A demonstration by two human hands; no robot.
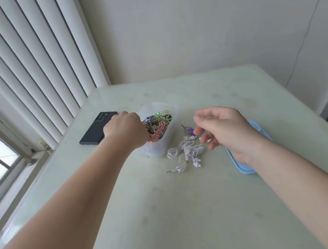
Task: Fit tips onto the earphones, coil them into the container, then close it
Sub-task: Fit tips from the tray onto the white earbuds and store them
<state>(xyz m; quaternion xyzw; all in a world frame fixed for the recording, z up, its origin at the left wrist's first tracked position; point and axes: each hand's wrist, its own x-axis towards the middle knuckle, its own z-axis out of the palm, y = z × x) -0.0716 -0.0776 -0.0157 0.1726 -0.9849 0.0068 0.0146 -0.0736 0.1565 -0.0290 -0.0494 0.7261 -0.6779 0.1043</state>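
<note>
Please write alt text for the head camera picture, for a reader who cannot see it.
A person's left hand reaches into a clear container full of coiled coloured earphones on a pale table. The right hand hovers, fingers loosely curled, over white earphones, its wrist above a blue lid. A black phone lies left of the container.

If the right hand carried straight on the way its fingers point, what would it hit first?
The right hand would probably meet the purple earphones first, though its height is unclear.
</note>
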